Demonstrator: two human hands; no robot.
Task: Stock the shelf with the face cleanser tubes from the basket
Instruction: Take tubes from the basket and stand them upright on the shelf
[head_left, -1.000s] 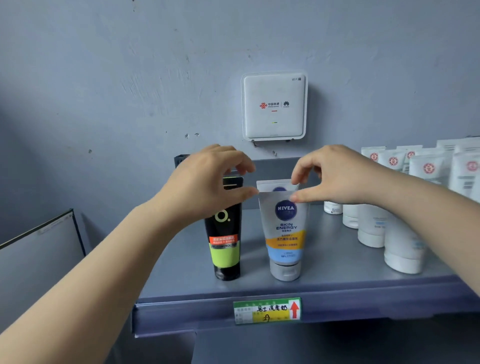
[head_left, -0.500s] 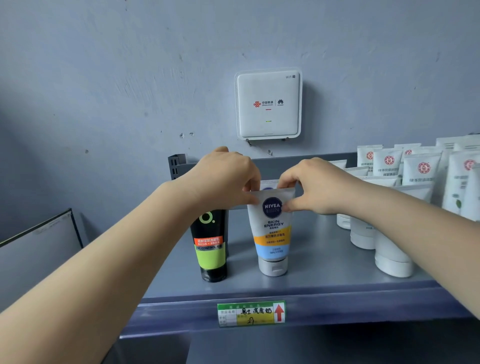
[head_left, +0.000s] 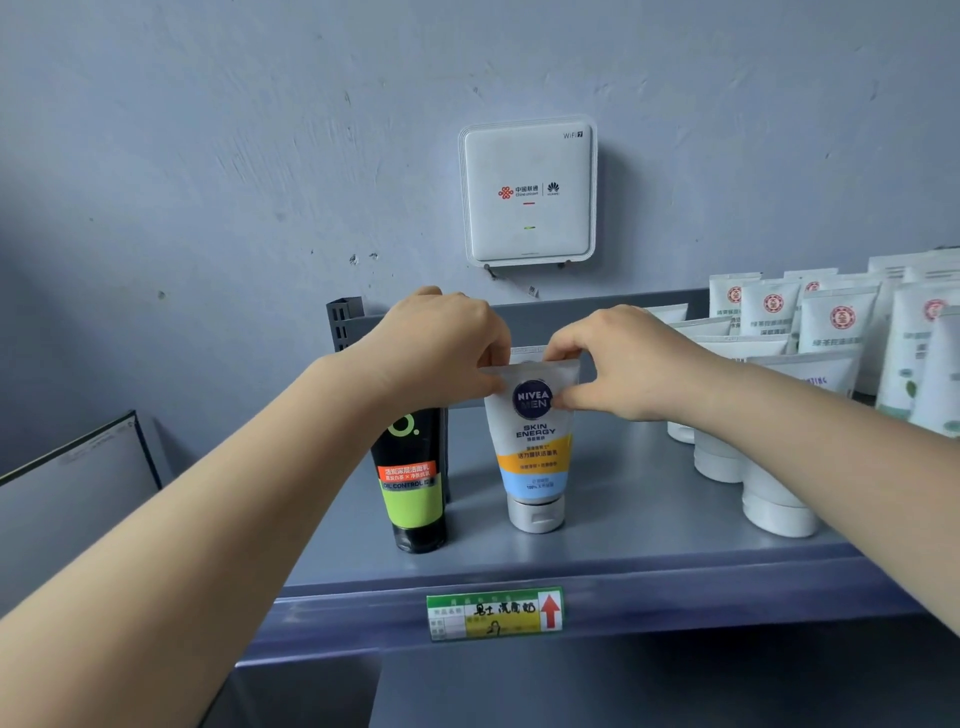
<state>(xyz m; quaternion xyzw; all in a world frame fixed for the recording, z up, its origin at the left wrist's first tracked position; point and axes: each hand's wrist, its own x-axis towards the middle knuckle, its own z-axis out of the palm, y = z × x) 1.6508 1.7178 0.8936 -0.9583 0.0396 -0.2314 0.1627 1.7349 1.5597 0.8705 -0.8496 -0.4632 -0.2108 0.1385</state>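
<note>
White-bodied Nivea tube (head_left: 535, 441) stands cap-down near the front of the grey shelf (head_left: 649, 525), its long axis upright, so its body hangs straight below the fingers. Left hand (head_left: 441, 353) pinches the flat crimped top at its left corner; right hand (head_left: 618, 358) pinches the right corner, both equally near. Just left of the left fingers stands the black tube (head_left: 413, 483). Beyond the fingers, another tube's top edge (head_left: 525, 352) peeks out.

The left hand (head_left: 441, 353) hides the black tube's (head_left: 413, 483) top; rightmost white tubes (head_left: 930, 358) are cropped.
</note>
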